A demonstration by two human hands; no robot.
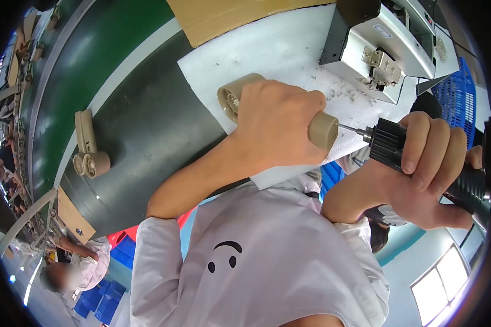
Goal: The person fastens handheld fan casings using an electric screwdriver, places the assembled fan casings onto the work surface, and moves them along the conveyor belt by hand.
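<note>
My left hand (281, 122) is wrapped round a beige plastic part (323, 132), whose round end sticks out on the right. Another beige end with a ribbed hollow (230, 101) shows at the hand's left; whether both belong to one piece is hidden by the hand. My right hand (425, 169) grips a black electric screwdriver (390, 143), held sideways. Its thin bit points left and its tip meets or nearly meets the round end of the part. White foam sheeting (213, 65) lies beneath the left hand.
A metal screw-feeding machine (387, 49) stands at the upper right, with small screws scattered beside it. Beige parts (90, 147) rest on the dark surface at left. Cardboard (229, 16) lies at the top, near a green belt (114, 43). A person (82, 267) is at lower left.
</note>
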